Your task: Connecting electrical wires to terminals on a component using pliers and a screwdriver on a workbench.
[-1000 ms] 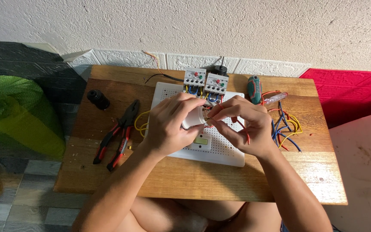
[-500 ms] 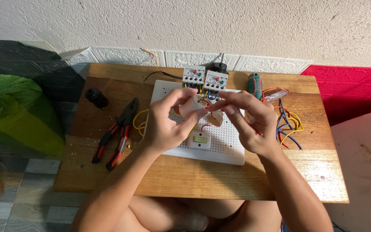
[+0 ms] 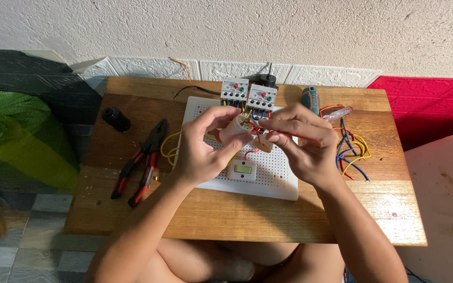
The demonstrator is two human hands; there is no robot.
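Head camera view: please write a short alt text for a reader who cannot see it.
Two bare hands, left hand and right hand, hold a small white fitting with wires above a white perforated board on a wooden table. Red-handled pliers lie left; loose coloured wires lie right.

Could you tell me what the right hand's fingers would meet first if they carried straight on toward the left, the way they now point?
Probably the small white part pinched in the left hand; the right hand is almost touching it, though depth is unclear.
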